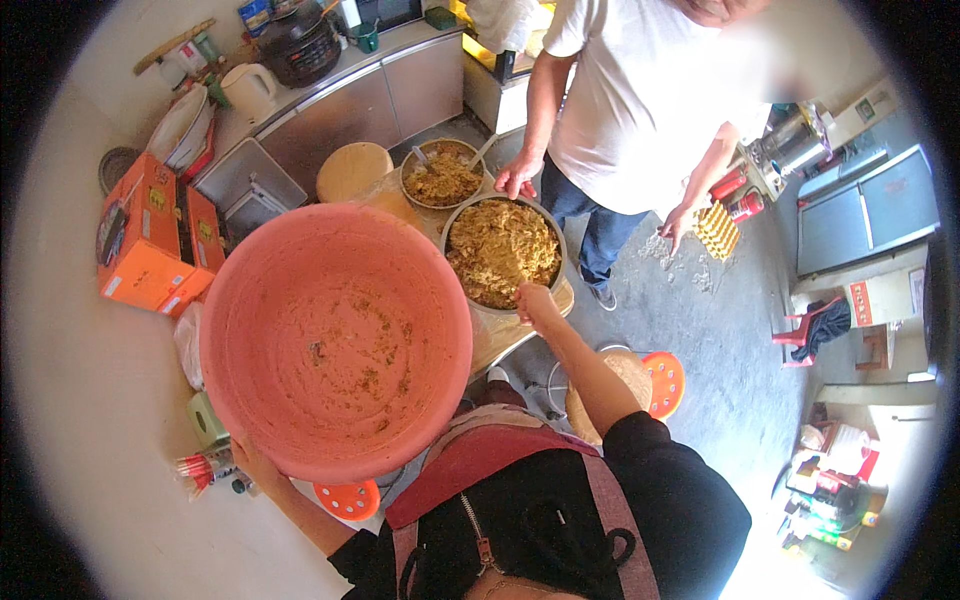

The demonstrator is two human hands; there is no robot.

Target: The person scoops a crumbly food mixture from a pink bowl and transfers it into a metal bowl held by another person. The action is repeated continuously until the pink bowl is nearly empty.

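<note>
A large pink plastic basin [337, 315] is tilted towards me, with brown food residue smeared over its inside. My left hand [255, 459] grips its lower left rim; the fingers behind the rim are hidden. At the near edge of a round metal pot [556, 281], my right hand [536, 306] is curled into a fist. Whether it holds a utensil is unclear, as the area in front is blurred. Shredded yellow-brown food [504, 247] fills the pot. Beyond it, a smaller bowl [409, 191] contains similar food [450, 180] and two utensils.
A wooden table [495, 341] carries the pot and bowl. Opposite me stands a person in a white shirt [637, 112], one hand [517, 176] near the pot's far rim. Orange boxes [146, 240] are at left. Round stools [664, 382] and an egg tray [716, 231] are on the right.
</note>
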